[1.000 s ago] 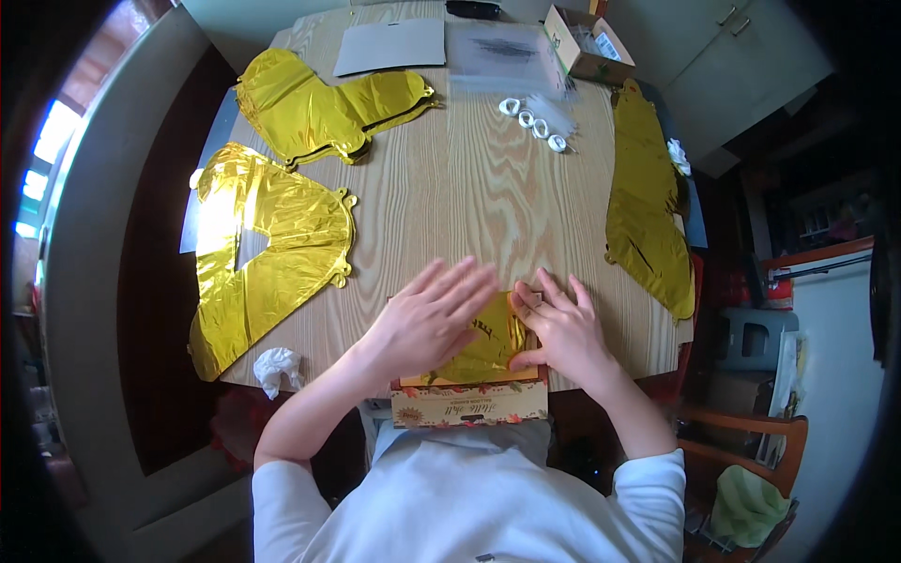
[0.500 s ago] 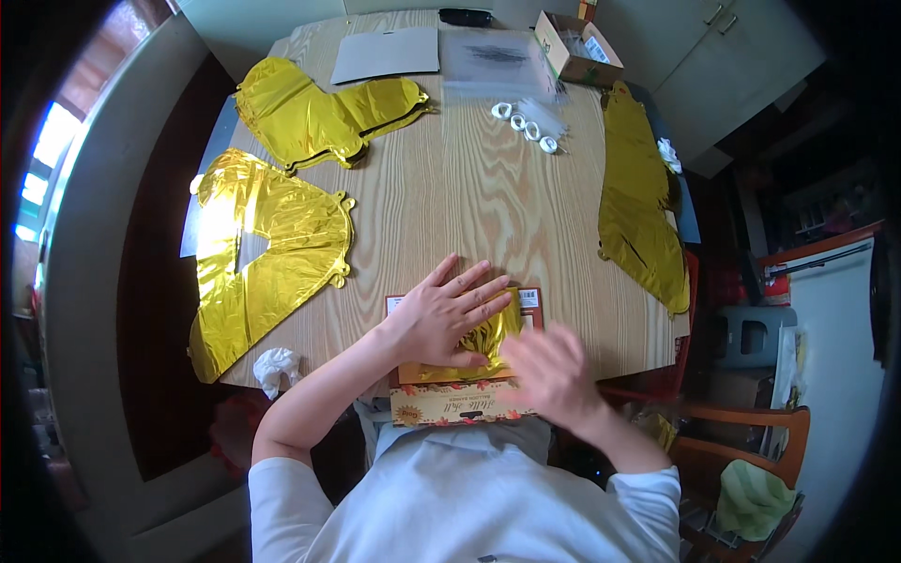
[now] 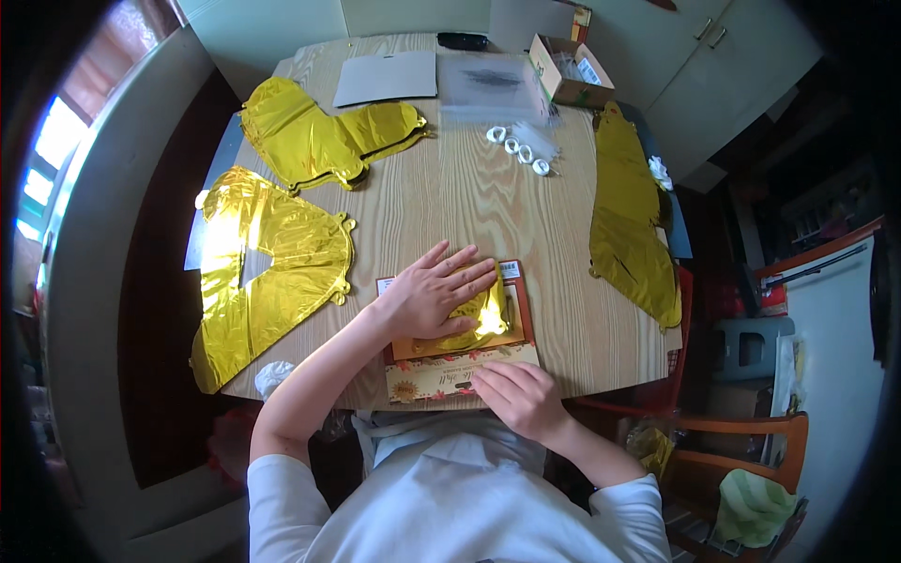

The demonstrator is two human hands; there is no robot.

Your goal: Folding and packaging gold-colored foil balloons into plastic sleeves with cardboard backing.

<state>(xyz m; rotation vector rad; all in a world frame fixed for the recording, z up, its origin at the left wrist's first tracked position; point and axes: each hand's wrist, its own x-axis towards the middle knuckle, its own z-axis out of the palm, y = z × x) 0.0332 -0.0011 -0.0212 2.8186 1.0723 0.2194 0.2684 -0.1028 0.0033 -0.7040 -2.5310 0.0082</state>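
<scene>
My left hand (image 3: 430,296) lies flat, fingers spread, on a folded gold foil balloon (image 3: 490,319). The foil rests on a printed cardboard package (image 3: 524,324) with a red-brown border, at the table's near edge. A cream, leaf-patterned header flap (image 3: 434,383) with a hang hole runs along the package's near side. At the right part of that flap is my right hand (image 3: 522,400), its fingers bent together and closed on the card. Its thumb is mostly hidden. Part of the foil is covered by my left palm.
Flat gold foil balloons lie at the far left (image 3: 314,131), left (image 3: 282,244) and right (image 3: 624,206) of the wooden table (image 3: 450,202). White ribbon rolls (image 3: 526,153), clear plastic bags (image 3: 488,89), a grey board (image 3: 387,78) and a cardboard box (image 3: 572,92) stand farther back. Crumpled tissue (image 3: 273,377) sits near left.
My right hand has moved from beside the foil down and left onto the header flap. The package sits slightly farther up and left in view, my left hand still pressing on the foil.
</scene>
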